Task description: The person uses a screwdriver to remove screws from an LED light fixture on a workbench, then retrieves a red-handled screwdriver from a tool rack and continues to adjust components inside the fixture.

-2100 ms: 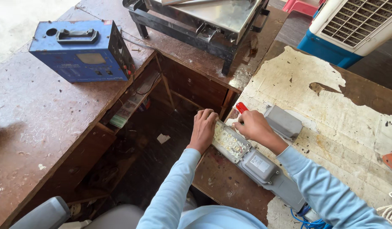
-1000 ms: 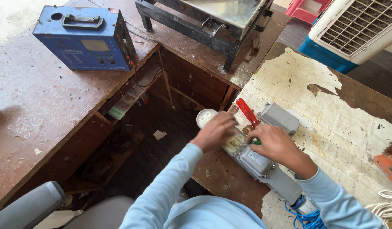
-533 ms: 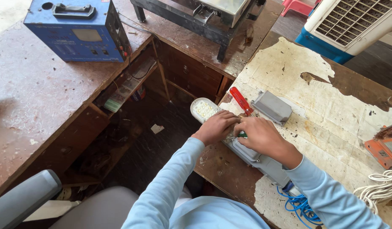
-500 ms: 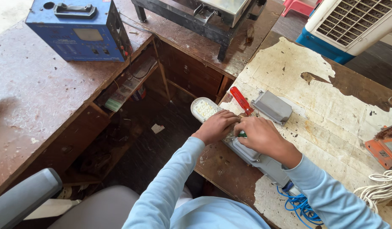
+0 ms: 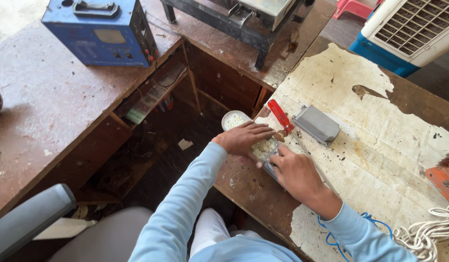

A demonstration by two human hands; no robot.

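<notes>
A long grey LED light fixture (image 5: 235,119) lies across the near edge of the peeling white-topped table (image 5: 380,145), its white LED end sticking out past the edge. My left hand (image 5: 244,138) lies flat on its LED panel, fingers spread, pressing down. My right hand (image 5: 298,175) is closed over the fixture's grey body just behind. A red-handled screwdriver (image 5: 281,115) rests on the table beside my left fingertips, in neither hand. Just past it sits a loose grey metal cover (image 5: 316,125).
A blue metal instrument box (image 5: 100,36) stands on the brown desk at left, a black-framed machine (image 5: 244,14) at the back, a white and blue air cooler (image 5: 409,29) at top right. Orange part (image 5: 445,182), white rope (image 5: 428,237) and blue cable (image 5: 336,233) lie at right.
The fixture has slid toward the table edge, so its LED end overhangs. My right hand has moved from beside the red screwdriver back onto the grey body. My left hand stays on the panel.
</notes>
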